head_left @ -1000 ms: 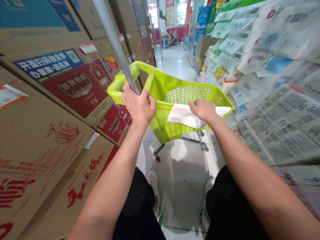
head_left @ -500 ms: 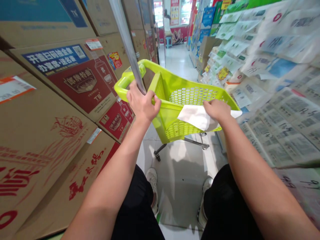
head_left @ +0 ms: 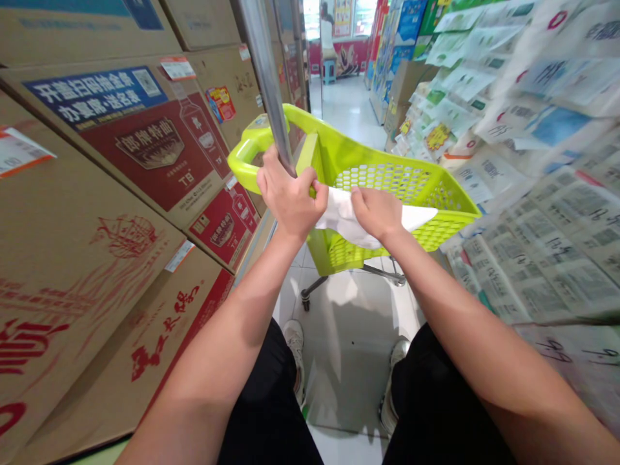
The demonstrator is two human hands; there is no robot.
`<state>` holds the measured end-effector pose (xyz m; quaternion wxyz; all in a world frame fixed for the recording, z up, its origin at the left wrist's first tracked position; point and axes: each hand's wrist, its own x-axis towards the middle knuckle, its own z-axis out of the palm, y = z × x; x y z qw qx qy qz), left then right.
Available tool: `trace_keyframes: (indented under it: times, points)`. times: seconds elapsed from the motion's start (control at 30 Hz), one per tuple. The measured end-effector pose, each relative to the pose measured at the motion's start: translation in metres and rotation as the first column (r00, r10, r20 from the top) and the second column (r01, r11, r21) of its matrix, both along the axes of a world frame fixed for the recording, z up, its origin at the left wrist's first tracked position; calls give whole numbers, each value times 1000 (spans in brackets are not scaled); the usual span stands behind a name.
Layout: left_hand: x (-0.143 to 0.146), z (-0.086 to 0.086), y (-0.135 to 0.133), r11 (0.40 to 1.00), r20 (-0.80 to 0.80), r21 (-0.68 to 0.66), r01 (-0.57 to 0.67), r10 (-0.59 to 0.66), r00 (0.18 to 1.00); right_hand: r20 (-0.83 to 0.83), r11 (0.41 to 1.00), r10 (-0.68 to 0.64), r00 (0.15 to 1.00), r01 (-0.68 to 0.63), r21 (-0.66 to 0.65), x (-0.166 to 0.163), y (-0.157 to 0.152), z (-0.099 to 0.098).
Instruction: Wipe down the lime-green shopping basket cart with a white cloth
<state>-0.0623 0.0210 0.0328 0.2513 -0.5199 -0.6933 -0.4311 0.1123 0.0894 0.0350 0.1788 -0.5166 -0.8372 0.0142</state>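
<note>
My left hand (head_left: 290, 197) is wrapped round a grey metal pole (head_left: 265, 71) that rises from the near left corner of a lime-green shopping cart (head_left: 387, 177). My right hand (head_left: 376, 213) is closed on a white cloth (head_left: 346, 216) and presses it against the cart's near rim, right beside my left hand. The cloth drapes over the rim and trails to the right. The cart's basket looks to hold nothing. My two feet in pale shoes stand on the tiled floor below.
Stacked cardboard boxes (head_left: 97, 194) with red and blue printing wall the left side. Shelves of packaged goods in pale wrappers (head_left: 533, 161) line the right. A narrow tiled aisle (head_left: 349, 110) runs ahead to a person near a blue stool (head_left: 329, 68).
My right hand has slid the cloth leftward along the cart's rim until it meets my left hand. The view and cart have shifted slightly right and closer.
</note>
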Motion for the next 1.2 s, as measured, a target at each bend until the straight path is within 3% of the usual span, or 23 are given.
trace_keyframes:
  times: [0.1, 0.23, 0.43, 0.63, 0.7, 0.8, 0.9, 1.03, 1.1, 1.2]
  points:
    - [-4, 0, -1, 999, -9, -11, 39, -39, 999, -53, 998, 57, 997, -54, 43, -14, -13, 3]
    - [-15, 4, -1, 996, -28, -19, 83, -84, 996, -5, 999, 38, 999, -38, 26, 4, -3, -3]
    - [-21, 9, 1, 992, 3, -18, 122, -122, 992, 77, 986, -163, 984, 165, -21, 70, 40, -17]
    - [-18, 8, 5, 989, -11, -15, 146, -146, 989, 62, 914, -389, 919, 394, -97, 132, 76, -24]
    - [-14, 7, 6, 993, -22, -3, 122, -122, 992, 38, 907, -410, 911, 411, -86, 129, 73, -24]
    - [-8, 6, 6, 998, -50, 16, 64, -63, 997, 34, 941, -338, 941, 338, -3, 99, 51, -23]
    - [-4, 5, 5, 999, -88, 16, 32, -30, 996, -11, 983, -135, 991, 135, 124, 55, 21, -21]
    - [-7, 6, 3, 999, -121, 8, 38, -37, 992, -95, 949, 135, 986, -101, 299, 18, 0, -15]
    - [-10, 7, 1, 999, -118, 6, 35, -34, 992, -81, 954, 177, 981, -151, 258, 15, -2, -11]
    - [-18, 9, -1, 1000, -110, 6, 28, -27, 994, 20, 995, 83, 996, -84, 62, 29, 5, -8]
